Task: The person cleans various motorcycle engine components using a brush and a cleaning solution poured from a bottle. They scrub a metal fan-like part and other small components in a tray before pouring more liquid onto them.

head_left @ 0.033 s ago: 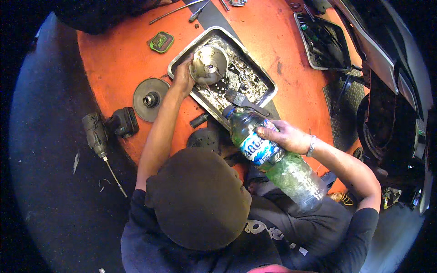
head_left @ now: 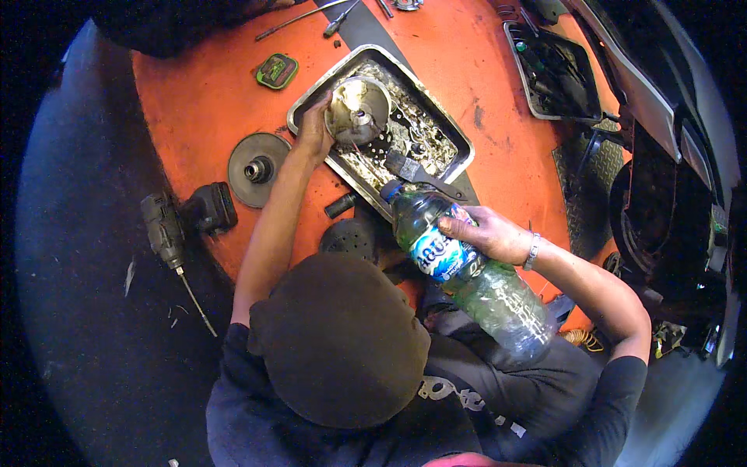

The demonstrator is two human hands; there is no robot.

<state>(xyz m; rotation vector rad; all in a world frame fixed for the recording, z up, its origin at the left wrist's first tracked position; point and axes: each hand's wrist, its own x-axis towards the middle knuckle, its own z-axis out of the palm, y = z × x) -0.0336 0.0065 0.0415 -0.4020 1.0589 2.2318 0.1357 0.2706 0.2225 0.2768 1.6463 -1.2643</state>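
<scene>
Silvery metal forms the shallow rectangular tray (head_left: 420,95) on the orange surface (head_left: 513,167), its inside wet and smeared dark. Over its left part is a grey cup-shaped metal part (head_left: 359,109) with a central hub; the left hand (head_left: 314,134) grasps its left side, some fingertips hidden. The right hand (head_left: 498,235) is clasped around a clear greenish plastic bottle (head_left: 471,276), slanted, its blue lid at the tray's near edge. Just ahead of that lid, a flat black brush (head_left: 424,177) lies across the rim, between bottle and metal part. A short black cylinder (head_left: 340,205) lies beside the tray; left of the left forearm are a round grey metal disc (head_left: 240,183) and a black cordless driver (head_left: 166,229) with a long bit. Beyond the left hand lies a small green-edged box (head_left: 276,71). Another rectangular tray (head_left: 517,70), black inside, sits well apart at right, near a curved grey panel (head_left: 646,89). A dark cap (head_left: 338,342) blocks the lower middle.
</scene>
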